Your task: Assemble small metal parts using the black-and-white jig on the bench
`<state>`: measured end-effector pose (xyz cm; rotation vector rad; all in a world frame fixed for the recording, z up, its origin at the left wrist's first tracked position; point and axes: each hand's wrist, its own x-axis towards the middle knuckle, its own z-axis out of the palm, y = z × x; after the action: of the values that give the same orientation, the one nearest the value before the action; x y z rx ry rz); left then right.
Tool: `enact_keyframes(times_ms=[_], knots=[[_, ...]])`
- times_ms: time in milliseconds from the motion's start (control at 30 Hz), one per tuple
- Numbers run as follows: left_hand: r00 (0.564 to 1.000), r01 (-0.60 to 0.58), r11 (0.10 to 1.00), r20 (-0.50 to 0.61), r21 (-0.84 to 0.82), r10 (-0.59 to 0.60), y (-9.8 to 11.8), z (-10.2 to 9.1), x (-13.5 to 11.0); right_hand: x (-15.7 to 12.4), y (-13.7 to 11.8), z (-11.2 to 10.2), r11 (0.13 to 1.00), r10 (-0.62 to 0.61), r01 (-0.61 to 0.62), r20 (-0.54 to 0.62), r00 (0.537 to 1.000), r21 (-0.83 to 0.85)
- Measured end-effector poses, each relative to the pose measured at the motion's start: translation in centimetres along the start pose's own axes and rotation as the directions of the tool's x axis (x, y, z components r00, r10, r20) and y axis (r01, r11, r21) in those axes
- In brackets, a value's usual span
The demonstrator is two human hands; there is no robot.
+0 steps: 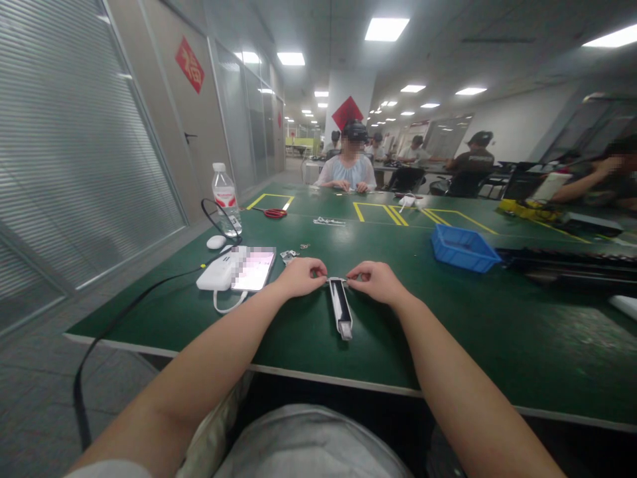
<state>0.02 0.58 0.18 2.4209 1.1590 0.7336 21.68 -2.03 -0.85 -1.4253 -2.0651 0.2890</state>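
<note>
On the green table, straight in front of me, lies a long narrow white piece with a dark middle panel (341,302). Its near end narrows to a pale tip. Across its far end runs a thin pale strip (337,279), too small to name more exactly. My left hand (303,275) pinches the strip's left end between thumb and fingers. At the right end, my right hand (375,279) pinches it in the same way. Small silvery pieces (288,256) lie just beyond my left hand.
To the left are a phone (256,269), a white power bank (219,271) with its cable, and a water bottle (225,199). Red-handled scissors (275,213) lie farther off. A blue bin (462,249) stands at right. Across the table sits a person (348,169) wearing a headset.
</note>
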Motion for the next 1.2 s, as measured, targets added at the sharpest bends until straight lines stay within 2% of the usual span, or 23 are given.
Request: enact_keyframes(times_ms=[100, 233, 667, 967, 1200], knots=[[0.998, -0.013, 0.999, 0.062, 0.042, 0.011, 0.23, -0.18, -0.14, -0.02, 0.03, 0.00, 0.999, 0.030, -0.030, 0.023, 0.999, 0.013], [0.997, -0.026, 0.998, 0.081, 0.063, 0.021, 0.36, -0.22, -0.15, -0.05, -0.21, 0.09, 0.997, 0.075, -0.077, 0.056, 0.996, 0.031], [0.997, -0.030, 0.996, 0.069, 0.086, 0.024, 0.27, -0.12, -0.19, -0.10, -0.17, 0.39, 0.983, 0.083, -0.099, 0.102, 0.991, 0.155], [0.997, -0.034, 0.995, 0.075, 0.098, 0.027, 0.36, -0.20, -0.18, -0.11, -0.41, 0.14, 0.997, 0.065, -0.069, 0.074, 0.995, 0.047], [0.997, -0.034, 0.995, 0.077, 0.097, 0.027, 0.53, -0.29, -0.24, 0.00, -0.14, 0.62, 0.982, 0.067, -0.082, 0.087, 0.994, 0.172]])
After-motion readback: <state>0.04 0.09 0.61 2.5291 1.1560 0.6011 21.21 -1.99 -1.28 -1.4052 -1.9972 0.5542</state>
